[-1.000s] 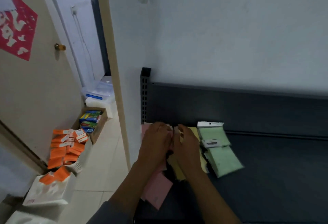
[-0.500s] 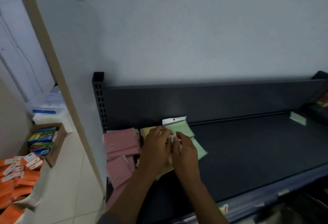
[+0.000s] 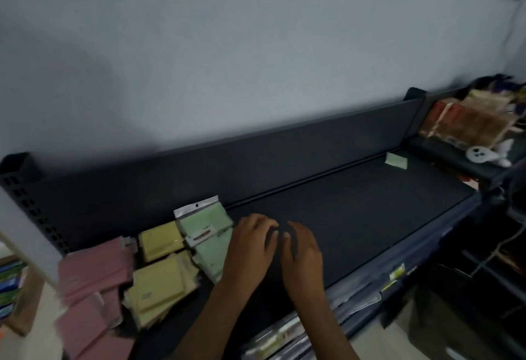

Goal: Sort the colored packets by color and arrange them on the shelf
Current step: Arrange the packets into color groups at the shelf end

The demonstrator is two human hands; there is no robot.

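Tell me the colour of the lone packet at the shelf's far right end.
Pale green: the lone packet lies by the shelf's back rail, seen in the head view.

Shelf (image 3: 355, 217) dark grey. Packets: pink (image 3: 94, 274), yellow (image 3: 159, 277), pale green (image 3: 207, 234); one green stray (image 3: 396, 160) at 2 o'clock. Wall (image 3: 227, 60) white.

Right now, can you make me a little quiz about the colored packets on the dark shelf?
1. True or false: the pink paper packets lie left of the yellow paper packets.
2. Which colour is the lone packet at the far right end of the dark metal shelf? A pink, B green, C yellow.
3. Fill in: the left hand sits right beside the ___ stack, while the right hand holds nothing.

Key: 1 true; 2 B; 3 green.
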